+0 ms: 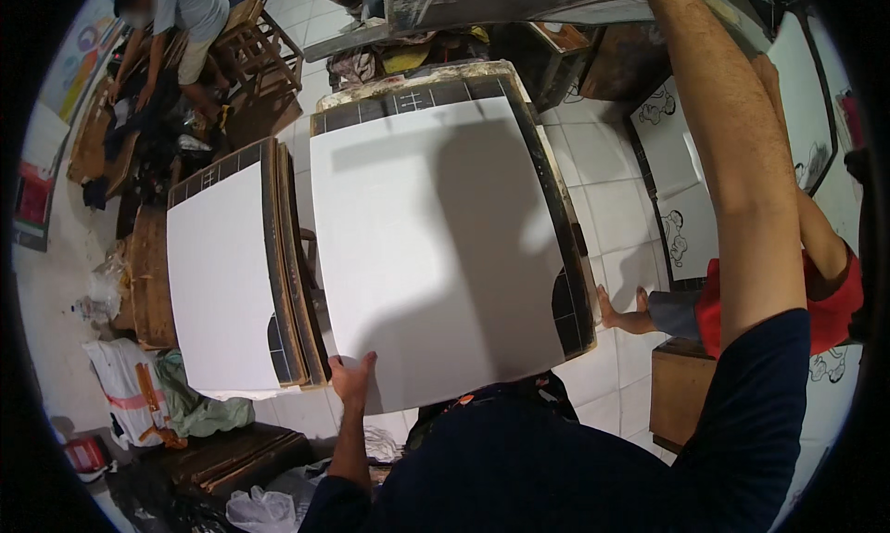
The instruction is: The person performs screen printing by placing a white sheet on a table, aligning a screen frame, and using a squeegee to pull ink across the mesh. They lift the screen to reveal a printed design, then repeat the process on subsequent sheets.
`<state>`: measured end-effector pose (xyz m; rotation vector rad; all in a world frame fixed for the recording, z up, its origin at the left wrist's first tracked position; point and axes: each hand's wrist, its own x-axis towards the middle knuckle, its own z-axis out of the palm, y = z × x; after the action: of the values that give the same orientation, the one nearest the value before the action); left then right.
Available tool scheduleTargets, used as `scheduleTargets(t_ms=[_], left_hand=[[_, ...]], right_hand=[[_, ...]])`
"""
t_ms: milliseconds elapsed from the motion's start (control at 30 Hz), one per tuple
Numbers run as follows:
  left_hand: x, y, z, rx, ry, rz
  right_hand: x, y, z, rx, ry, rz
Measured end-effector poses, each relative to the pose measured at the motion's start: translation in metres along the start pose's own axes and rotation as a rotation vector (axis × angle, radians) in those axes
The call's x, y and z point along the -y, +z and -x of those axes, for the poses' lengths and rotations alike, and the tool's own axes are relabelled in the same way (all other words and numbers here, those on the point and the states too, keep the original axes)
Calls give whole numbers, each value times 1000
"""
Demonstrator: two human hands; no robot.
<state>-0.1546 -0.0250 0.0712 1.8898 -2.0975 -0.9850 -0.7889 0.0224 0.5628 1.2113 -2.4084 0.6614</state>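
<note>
A smooth white sheet (399, 246) covers most of a dark, line-marked board (554, 199) in front of me. My left hand (352, 380) is closed at the sheet's near left corner, its thumb on top and its fingers at the edge. Whether it grips the board too, I cannot tell. My right arm reaches up past the board to the top edge of the picture, so the hand is out of sight. Nearest to that arm's far end is a large dark panel (501, 0). A shadow falls across the sheet's right half.
To the left, a second white sheet (222, 283) lies on stacked dark boards (295, 283). A person in red (834, 301) is close on my right, beside sheets with line drawings (681, 227). Another person (190, 19) bends over a wooden bench at the far left. Plastic bags (260, 510) lie near left.
</note>
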Motion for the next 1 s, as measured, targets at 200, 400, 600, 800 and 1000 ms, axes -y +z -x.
scheduleTargets(t_ms=[200, 400, 600, 800, 1000], left_hand=[[-27, -5, 5, -54, -20, -115], [-28, 13, -41, -18, -111, -36], [-13, 30, -54, -34, -102, -19], [-216, 29, -27, -37, 317, 346], [-394, 26, 56, 629, -102, 1811]], right_hand=[[-2, -1, -17, 13, -12, 3], [-4, -3, -32, -8, -28, -26], [9, -8, -17, -1, -12, 22], [-1, 19, 72, -37, 3, 123], [-28, 101, 248, -193, -259, 75]])
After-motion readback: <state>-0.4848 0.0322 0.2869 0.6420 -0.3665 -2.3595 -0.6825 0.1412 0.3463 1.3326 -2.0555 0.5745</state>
